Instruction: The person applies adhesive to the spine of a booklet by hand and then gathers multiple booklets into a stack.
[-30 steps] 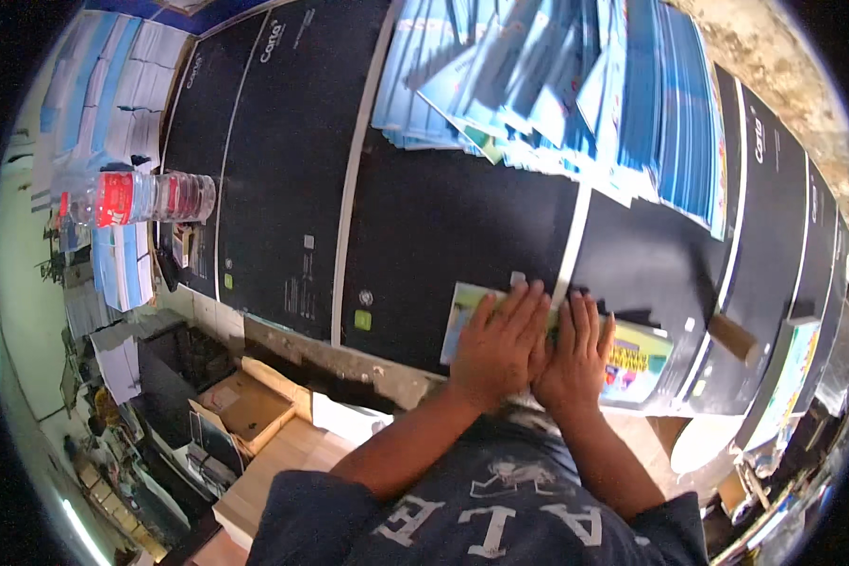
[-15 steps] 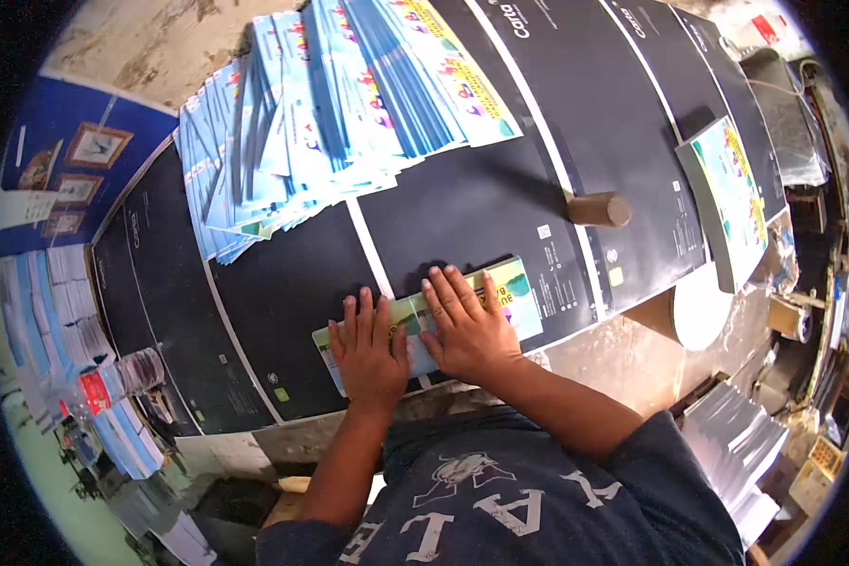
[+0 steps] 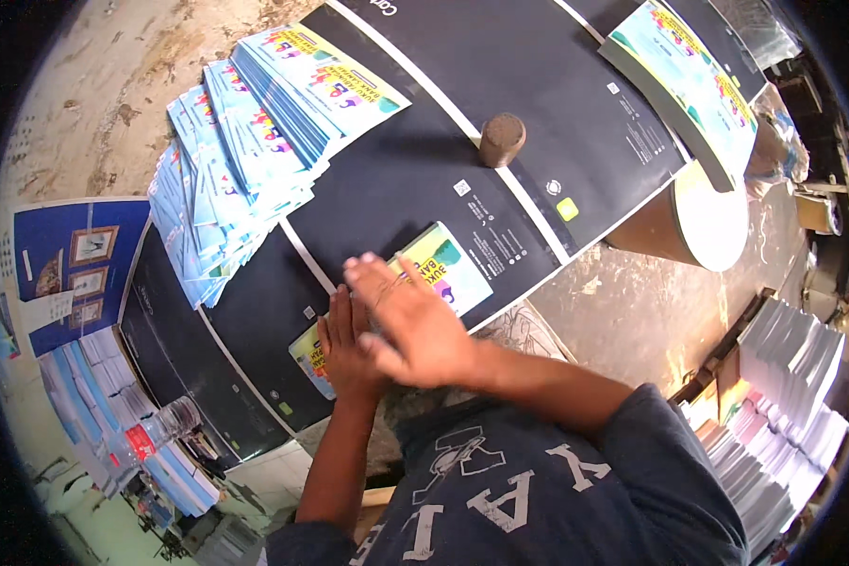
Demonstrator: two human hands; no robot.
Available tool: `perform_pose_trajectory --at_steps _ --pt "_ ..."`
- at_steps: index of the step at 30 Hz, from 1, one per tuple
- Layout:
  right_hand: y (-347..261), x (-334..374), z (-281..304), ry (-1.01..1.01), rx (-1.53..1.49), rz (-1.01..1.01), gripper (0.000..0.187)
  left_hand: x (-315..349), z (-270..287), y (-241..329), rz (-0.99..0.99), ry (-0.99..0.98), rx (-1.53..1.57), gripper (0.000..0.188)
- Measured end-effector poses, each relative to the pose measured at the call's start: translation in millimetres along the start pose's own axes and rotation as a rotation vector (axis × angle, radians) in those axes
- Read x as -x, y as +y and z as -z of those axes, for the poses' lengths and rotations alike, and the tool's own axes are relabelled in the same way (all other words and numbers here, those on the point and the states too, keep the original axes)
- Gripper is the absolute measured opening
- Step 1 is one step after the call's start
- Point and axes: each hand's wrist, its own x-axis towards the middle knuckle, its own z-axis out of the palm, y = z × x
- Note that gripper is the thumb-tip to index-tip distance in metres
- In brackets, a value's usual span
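Observation:
A printed sheet or booklet (image 3: 460, 275), yellow, green and light blue, lies near the front edge of the black-covered table (image 3: 373, 203). My left hand (image 3: 351, 351) rests on its left part with the fingers stretched out together. My right hand (image 3: 420, 325) is over its middle, slightly blurred, fingers extended and thumb spread, partly overlapping my left hand. Whether the right palm touches the paper I cannot tell. Neither hand grips anything. Much of the printed piece is hidden under the hands.
Fanned piles of matching printed pieces (image 3: 297, 99) cover the far left. A short brown cylinder (image 3: 503, 141) stands mid-table. Another stack (image 3: 679, 71) lies at the right, near a white-topped round container (image 3: 712, 222). Paper stacks (image 3: 790, 363) and a red-labelled bottle (image 3: 151, 437) flank the table.
My right hand has slid left along the printed piece toward my left hand and now overlaps it, uncovering the right end. The view has turned and shifted.

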Motion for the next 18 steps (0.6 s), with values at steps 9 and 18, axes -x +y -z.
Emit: perform_pose_trajectory --at_steps 9,18 --pt "2.6 23.4 -13.9 -0.004 -0.179 -0.019 0.087 4.5 -0.1 -0.1 -0.047 0.085 0.01 0.065" --pt "22.6 17.0 -23.5 0.02 -0.278 0.089 0.091 9.5 -10.1 -8.0 0.023 -0.016 0.061 0.074"
